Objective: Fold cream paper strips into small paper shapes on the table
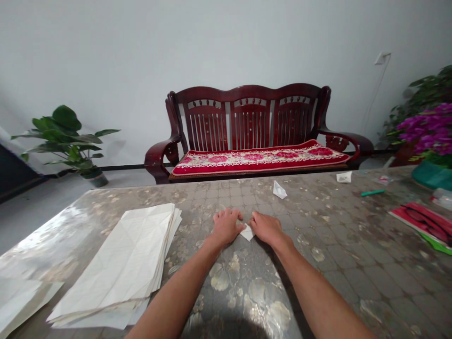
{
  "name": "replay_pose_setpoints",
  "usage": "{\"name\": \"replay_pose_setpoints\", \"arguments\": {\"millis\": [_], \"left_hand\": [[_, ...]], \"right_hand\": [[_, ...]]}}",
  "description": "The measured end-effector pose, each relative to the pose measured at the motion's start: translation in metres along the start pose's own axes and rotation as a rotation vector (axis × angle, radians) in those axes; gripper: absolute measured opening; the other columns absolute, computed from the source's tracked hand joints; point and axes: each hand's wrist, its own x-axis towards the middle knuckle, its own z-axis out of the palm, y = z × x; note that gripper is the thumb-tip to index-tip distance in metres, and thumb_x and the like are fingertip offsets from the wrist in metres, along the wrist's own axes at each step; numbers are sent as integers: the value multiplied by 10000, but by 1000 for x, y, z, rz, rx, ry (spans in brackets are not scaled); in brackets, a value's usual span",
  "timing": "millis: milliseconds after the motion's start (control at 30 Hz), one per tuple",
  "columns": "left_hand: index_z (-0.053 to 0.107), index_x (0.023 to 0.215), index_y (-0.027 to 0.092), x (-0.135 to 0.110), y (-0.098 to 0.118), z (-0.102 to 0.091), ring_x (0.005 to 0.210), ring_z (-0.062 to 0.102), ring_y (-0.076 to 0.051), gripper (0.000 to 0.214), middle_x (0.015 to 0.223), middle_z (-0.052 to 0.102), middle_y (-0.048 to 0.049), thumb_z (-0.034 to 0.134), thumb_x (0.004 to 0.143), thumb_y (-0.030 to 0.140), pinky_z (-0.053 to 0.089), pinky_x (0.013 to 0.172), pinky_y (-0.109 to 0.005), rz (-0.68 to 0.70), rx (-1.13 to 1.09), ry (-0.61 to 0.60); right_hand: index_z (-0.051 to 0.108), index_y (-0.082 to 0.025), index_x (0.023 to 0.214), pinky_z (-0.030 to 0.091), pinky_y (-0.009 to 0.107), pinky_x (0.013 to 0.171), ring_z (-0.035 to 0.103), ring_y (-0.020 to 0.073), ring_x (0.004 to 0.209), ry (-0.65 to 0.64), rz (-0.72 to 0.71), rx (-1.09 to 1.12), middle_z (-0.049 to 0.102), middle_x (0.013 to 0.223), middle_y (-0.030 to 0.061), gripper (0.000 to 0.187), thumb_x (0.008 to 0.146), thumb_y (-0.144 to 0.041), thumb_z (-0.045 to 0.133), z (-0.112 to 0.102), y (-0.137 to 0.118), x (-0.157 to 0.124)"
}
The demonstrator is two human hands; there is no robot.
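Note:
Both my hands rest on the patterned table (318,263), close together at its middle. My left hand (226,225) has its fingers curled down onto a small folded piece of white paper (247,232). My right hand (265,226) presses the same paper from the right, fingers bent. Most of the paper is hidden under the hands; only a white corner shows between them. A finished small folded white paper shape (279,189) lies farther back on the table, apart from both hands.
A stack of large white paper sheets (123,263) lies at the left. Another folded white piece (344,177), a green pen (372,192), a red-and-green booklet (423,223) and a purple-flowered pot (432,155) are at the right. A wooden bench (254,136) stands beyond the table.

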Motion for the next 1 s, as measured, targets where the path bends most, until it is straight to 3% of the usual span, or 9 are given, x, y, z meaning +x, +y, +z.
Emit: {"name": "replay_pose_setpoints", "arguments": {"millis": [233,467,567,767,1000], "left_hand": [[657,1015,273,15,3,5,1038,553,-280,266,1034,622,-57,632,824,456,369,912,-428,18,-9,24],[628,1138,250,26,0,-3,1002,570,-224,295,1010,629,-40,599,844,255,406,891,-332,285,-107,-84],[642,1065,216,31,0,-6,960,577,-201,260,996,628,-35,599,812,178,420,850,-289,342,-147,-167],[634,895,203,36,6,-9,961,562,-205,255,972,609,-19,733,664,158,412,820,-264,353,-173,-238],[604,833,188,34,-4,-2,661,502,-117,271,688,522,71,736,596,173,351,590,-206,245,-374,-276]], "right_hand": [[577,-206,1045,374,306,734,674,234,897,90,-37,-65,723,975,106,209,982,-320,414,8,1,-2],[569,-232,1013,336,275,764,609,185,974,186,-182,144,689,1046,24,125,956,-269,464,14,23,-14],[578,-220,1002,323,282,781,582,190,981,218,-159,187,676,1042,26,108,914,-259,529,20,26,-16],[588,-220,943,330,263,741,571,166,861,286,-97,313,648,878,-2,94,853,-244,572,26,25,-14],[616,-229,1028,407,257,736,594,157,819,281,-83,570,670,957,3,244,789,-277,602,28,32,-15]]}}
